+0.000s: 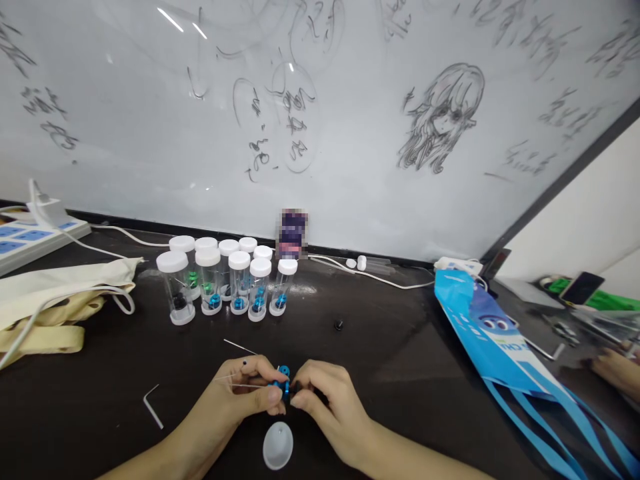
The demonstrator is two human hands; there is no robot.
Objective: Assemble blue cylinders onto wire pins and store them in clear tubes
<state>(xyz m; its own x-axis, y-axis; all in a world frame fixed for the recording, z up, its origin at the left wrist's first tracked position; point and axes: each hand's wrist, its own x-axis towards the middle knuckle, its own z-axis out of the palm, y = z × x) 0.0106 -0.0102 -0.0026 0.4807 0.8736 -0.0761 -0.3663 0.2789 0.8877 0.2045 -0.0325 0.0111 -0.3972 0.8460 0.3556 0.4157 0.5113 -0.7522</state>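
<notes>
A small shiny blue part (284,371) is pinched between the thumb and fingers of my left hand (245,390). Thin white strands run across that hand towards the part. My right hand (330,400) is closed on a small black piece (295,389) against the blue part's right side; fingers partly hide where the two meet. Just below both hands lies a white round cap (278,445), hollow side up. A hex key (153,407) rests on the dark table to the left, and a small black part (339,325) lies farther back.
Several clear tubes (210,288) with white caps hold blue, green and black parts. A power strip (30,240) and cream cloth bag (60,300) are left, a blue bag (480,333) right. A phone (293,233) leans on the whiteboard (345,133). Another person's hand (617,370) shows far right.
</notes>
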